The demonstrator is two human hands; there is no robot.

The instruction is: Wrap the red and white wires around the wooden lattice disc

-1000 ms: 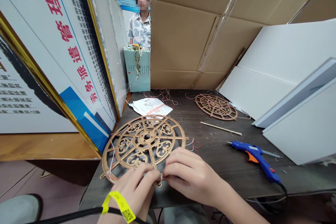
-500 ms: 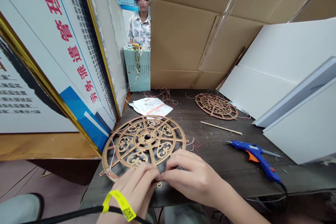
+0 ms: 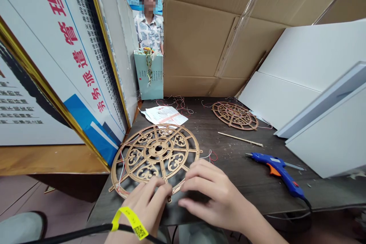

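Observation:
A round openwork wooden wheel (image 3: 158, 148) with spokes and scroll cut-outs lies before me, tilted slightly, with thin red and white wires along its rim. My left hand (image 3: 145, 204) is closed on the near rim, beside a small tab with a hole. The fingertips of that hand hide part of the rim. Just to the right is my right hand (image 3: 211, 190), its thumb apart from the fingers and nothing plainly between them. Its fingertips are close to the rim; whether they touch it I cannot tell. A yellow tag (image 3: 133, 221) and black cable cross my left wrist.
A blue glue gun (image 3: 280, 169) lies at the right, its cord over the table edge. Beyond are a thin wooden stick (image 3: 240, 139), a second wooden wheel (image 3: 235, 116) and printed paper (image 3: 166, 116). Panels and cardboard (image 3: 197, 42) enclose the table; a person (image 3: 149, 26) stands behind.
My right hand's thumb and fingers have parted from their pinch at the rim. The wheel has shifted slightly to the left. My left hand stays at the near rim.

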